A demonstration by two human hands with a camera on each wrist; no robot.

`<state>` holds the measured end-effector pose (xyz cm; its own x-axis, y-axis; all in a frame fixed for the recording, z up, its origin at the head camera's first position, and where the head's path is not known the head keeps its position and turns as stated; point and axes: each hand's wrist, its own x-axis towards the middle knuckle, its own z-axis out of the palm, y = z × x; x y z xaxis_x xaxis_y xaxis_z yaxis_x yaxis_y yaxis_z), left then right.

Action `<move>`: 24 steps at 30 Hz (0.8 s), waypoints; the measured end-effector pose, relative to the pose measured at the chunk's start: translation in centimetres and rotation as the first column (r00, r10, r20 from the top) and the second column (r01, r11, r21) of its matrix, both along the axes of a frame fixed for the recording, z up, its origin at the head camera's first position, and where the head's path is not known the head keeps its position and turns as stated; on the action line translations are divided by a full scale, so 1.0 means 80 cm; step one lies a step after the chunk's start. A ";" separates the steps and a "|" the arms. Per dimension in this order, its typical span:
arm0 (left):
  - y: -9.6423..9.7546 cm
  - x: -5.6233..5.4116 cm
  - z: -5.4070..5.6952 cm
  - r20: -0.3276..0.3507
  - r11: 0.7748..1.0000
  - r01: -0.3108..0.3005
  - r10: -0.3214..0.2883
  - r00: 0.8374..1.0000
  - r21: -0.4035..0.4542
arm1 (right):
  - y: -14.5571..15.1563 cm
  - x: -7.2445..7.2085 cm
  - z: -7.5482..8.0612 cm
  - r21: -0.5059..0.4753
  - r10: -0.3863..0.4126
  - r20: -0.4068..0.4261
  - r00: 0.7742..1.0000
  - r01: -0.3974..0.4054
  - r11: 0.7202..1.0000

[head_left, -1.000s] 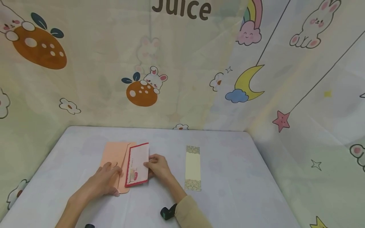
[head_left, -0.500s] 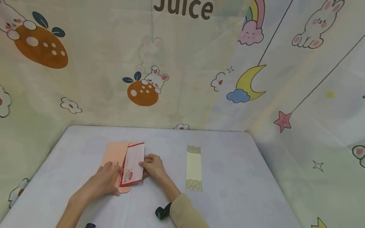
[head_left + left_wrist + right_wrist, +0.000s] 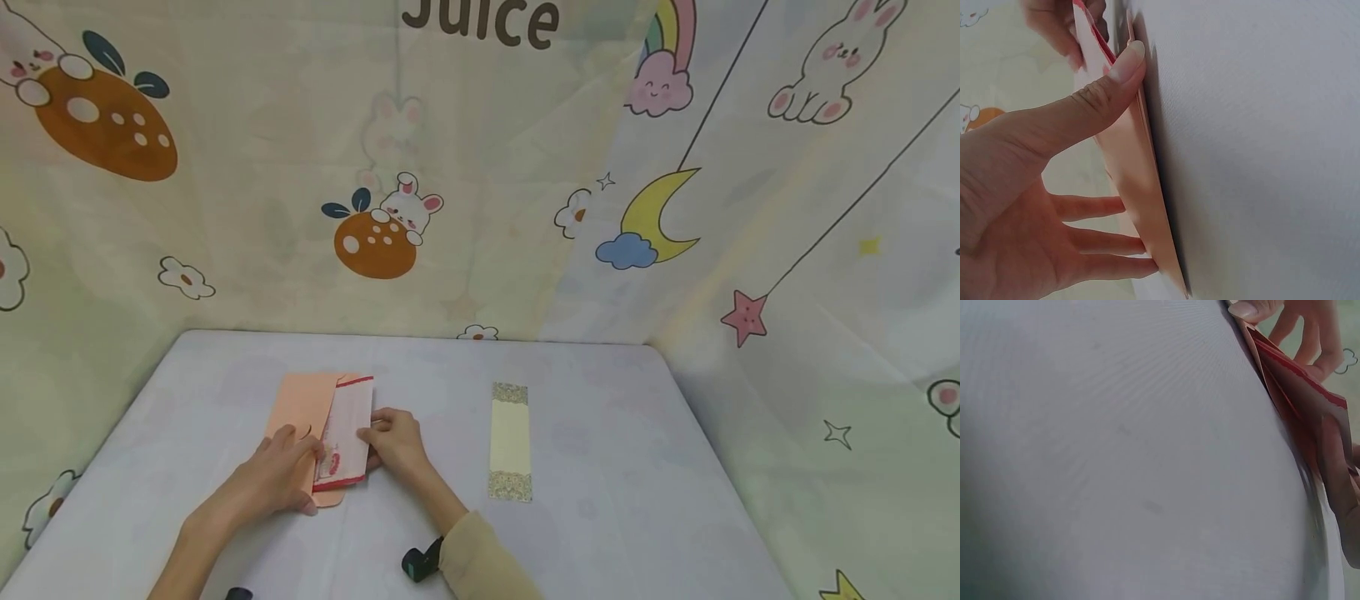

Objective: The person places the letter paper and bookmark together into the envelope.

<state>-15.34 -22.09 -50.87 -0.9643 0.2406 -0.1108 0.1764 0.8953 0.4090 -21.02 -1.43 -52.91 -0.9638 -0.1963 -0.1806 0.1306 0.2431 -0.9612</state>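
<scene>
A peach envelope (image 3: 298, 402) lies on the white table at the left, its opening facing right. My left hand (image 3: 262, 482) rests on it; in the left wrist view, straight fingers (image 3: 1107, 244) press its face and the thumb lies at its near edge. A folded pale pink card (image 3: 347, 425) with red borders sits partly inside the envelope, its left part hidden. My right hand (image 3: 399, 443) pinches the card's right edge between thumb and fingers. In the right wrist view, the card's red-edged layers (image 3: 1300, 372) show between the envelope's sides.
Right of the hands lies a cream strip (image 3: 510, 442) with glittery gold ends. The white table (image 3: 615, 467) meets cartoon-printed cloth walls at the back and sides. A black wrist device (image 3: 420, 565) sits by the right sleeve.
The right hand has moved left with the card, which has slid further into the envelope, more of its left border now covered. The left hand has stayed in place on the envelope.
</scene>
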 end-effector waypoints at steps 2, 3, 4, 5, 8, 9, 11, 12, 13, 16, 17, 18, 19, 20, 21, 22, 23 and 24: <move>0.000 0.000 0.000 0.002 1.000 0.001 -0.001 1.000 -0.001 | 0.002 0.002 0.002 -0.010 0.020 0.012 1.000 -0.020 1.000; 0.001 -0.001 0.001 0.006 1.000 -0.001 0.001 1.000 -0.008 | 0.004 0.002 0.003 -0.018 0.031 0.021 0.999 -0.031 0.999; 0.001 -0.001 0.001 0.011 1.000 -0.005 0.005 1.000 -0.014 | 0.005 0.003 0.004 -0.022 0.043 0.028 0.999 -0.043 0.999; 0.002 -0.002 0.001 0.016 1.000 -0.007 0.007 1.000 -0.021 | 0.007 0.004 0.005 -0.027 0.055 0.034 0.998 -0.054 0.998; 0.003 -0.004 0.000 0.031 0.999 -0.017 0.018 0.999 -0.039 | 0.009 0.005 0.007 -0.040 0.074 0.054 0.996 -0.072 0.997; 0.004 -0.004 0.000 0.033 0.999 -0.019 0.020 0.999 -0.040 | 0.009 0.005 0.007 -0.038 0.075 0.056 0.996 -0.073 0.997; 0.003 -0.004 -0.001 0.031 0.999 -0.018 0.019 0.999 -0.033 | 0.008 0.006 0.007 -0.036 0.071 0.061 0.996 -0.069 0.997; 0.003 -0.004 -0.001 0.029 0.999 -0.016 0.017 0.999 -0.028 | 0.007 0.006 0.007 -0.037 0.068 0.061 0.996 -0.066 0.997; 0.002 -0.004 -0.002 0.025 1.000 -0.012 0.013 1.000 -0.020 | 0.006 0.007 0.006 -0.038 0.071 0.062 0.996 -0.068 0.997; 0.000 -0.003 -0.003 0.010 1.000 -0.006 0.006 1.000 -0.010 | 0.001 0.008 0.006 -0.036 0.073 0.072 0.995 -0.071 0.997; 0.000 -0.003 -0.003 0.007 1.000 -0.005 0.005 1.000 -0.009 | 0.000 0.009 0.006 -0.033 0.077 0.073 0.994 -0.075 0.997; 0.000 -0.002 -0.004 0.002 1.000 -0.005 0.005 1.000 -0.012 | -0.002 0.009 0.005 -0.038 0.079 0.076 0.994 -0.076 0.996; -0.001 -0.002 -0.004 -0.002 1.000 -0.007 0.007 1.000 -0.013 | -0.003 0.010 0.005 -0.051 0.081 0.082 0.993 -0.077 0.996; -0.001 -0.002 -0.004 -0.006 1.000 -0.009 0.009 1.000 -0.014 | -0.004 0.010 0.005 -0.063 0.079 0.087 0.993 -0.074 0.995; -0.001 -0.002 -0.004 -0.009 1.000 -0.010 0.010 1.000 -0.014 | -0.006 0.010 0.005 -0.075 0.080 0.087 0.993 -0.074 0.994; -0.001 -0.002 -0.005 -0.012 1.000 -0.011 0.011 1.000 -0.014 | -0.007 0.010 0.005 -0.087 0.073 0.084 0.994 -0.066 0.994; -0.001 -0.002 -0.005 -0.013 1.000 -0.011 0.010 1.000 -0.014 | -0.009 0.010 0.004 -0.094 0.065 0.078 0.995 -0.057 0.994; -0.001 -0.002 -0.005 -0.015 1.000 -0.011 0.011 1.000 -0.013 | -0.010 0.010 0.004 -0.105 0.051 0.073 0.996 -0.044 0.994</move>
